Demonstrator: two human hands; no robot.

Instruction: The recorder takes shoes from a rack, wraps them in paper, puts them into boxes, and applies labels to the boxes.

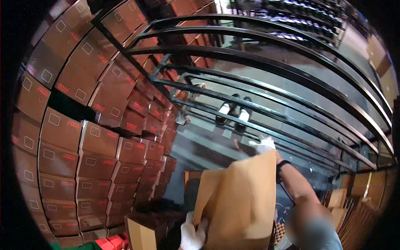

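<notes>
A large brown piece of cardboard (241, 200), which looks like a box with raised flaps, stands close in front of me and is smeared by motion. My left hand (192, 234), in a white glove, grips its lower left edge. My right hand (263, 145), also white-gloved, is at its far upper corner with fingers stretched out; part of the palm lies behind the cardboard. A black band circles the right wrist. Beyond that hand, a pair of dark shoes with white insides (234, 113) sits on the bars of a metal rack (266, 98).
Brown shoeboxes (96, 166) are stacked high along the left. An open carton (141, 233) stands at the lower left beside red items (111, 242). More shoes (182, 118) lie at the rack's left end. Flattened cardboard (358, 221) leans at the lower right.
</notes>
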